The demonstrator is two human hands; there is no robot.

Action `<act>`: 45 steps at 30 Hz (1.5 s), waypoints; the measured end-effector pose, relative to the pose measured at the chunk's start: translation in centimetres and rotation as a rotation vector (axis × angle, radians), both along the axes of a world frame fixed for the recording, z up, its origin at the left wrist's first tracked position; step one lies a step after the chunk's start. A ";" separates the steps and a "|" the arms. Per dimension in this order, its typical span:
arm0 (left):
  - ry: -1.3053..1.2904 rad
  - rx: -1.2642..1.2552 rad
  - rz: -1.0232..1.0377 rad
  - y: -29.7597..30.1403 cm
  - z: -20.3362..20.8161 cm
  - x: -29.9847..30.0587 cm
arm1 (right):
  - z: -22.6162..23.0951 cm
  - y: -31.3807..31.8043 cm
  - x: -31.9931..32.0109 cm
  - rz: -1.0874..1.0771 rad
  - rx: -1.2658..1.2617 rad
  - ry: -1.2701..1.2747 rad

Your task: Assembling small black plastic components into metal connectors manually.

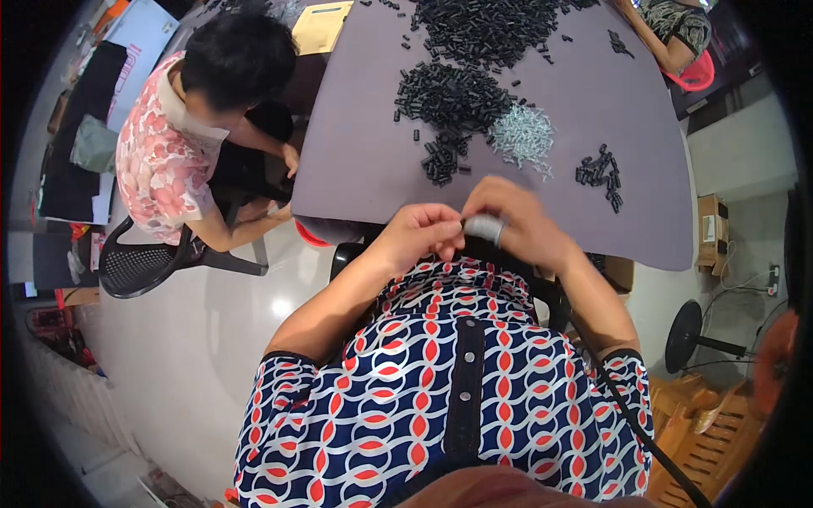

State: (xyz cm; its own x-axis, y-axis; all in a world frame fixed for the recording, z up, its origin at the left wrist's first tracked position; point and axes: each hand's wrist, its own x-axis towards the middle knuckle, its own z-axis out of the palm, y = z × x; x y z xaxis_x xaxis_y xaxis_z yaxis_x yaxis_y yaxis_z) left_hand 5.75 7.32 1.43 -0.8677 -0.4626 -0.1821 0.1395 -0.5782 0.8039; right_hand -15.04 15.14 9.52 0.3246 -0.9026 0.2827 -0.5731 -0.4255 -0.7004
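Observation:
My left hand (423,233) is held over my lap at the table's near edge, with thumb and fingertips pinched together. A small dark bit shows at its fingertips, too small to name. Close beside it, my right hand (518,222) is curled in and blurred by motion, its fingertips almost meeting the left ones. A whitish-grey band-like thing (485,227) shows at its fingers; its kind is unclear. Beyond my hands on the table lie a pile of small black cylindrical pieces (453,97), a smaller black cluster (442,159) and a heap of silvery screws (522,135).
The grey-topped table (356,144) also bears a loose black group (600,175) at right and a larger black pile (487,30) farther back. A person (169,161) sits at left on a black chair (140,262). Another person's arm (669,52) is at far right. A fan (684,336) stands lower right.

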 end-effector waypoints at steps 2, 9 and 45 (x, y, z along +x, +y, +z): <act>-0.026 -0.066 0.112 -0.5 0.6 -0.4 | -1.1 -2.4 -2.7 -0.226 -0.074 0.052; -0.043 -0.103 0.215 -1.2 0.2 0.2 | -2.3 -9.2 -3.8 -0.292 -0.214 0.514; -0.038 -0.299 0.214 1.6 5.4 -1.9 | 0.8 1.1 -1.8 -0.098 0.321 -0.728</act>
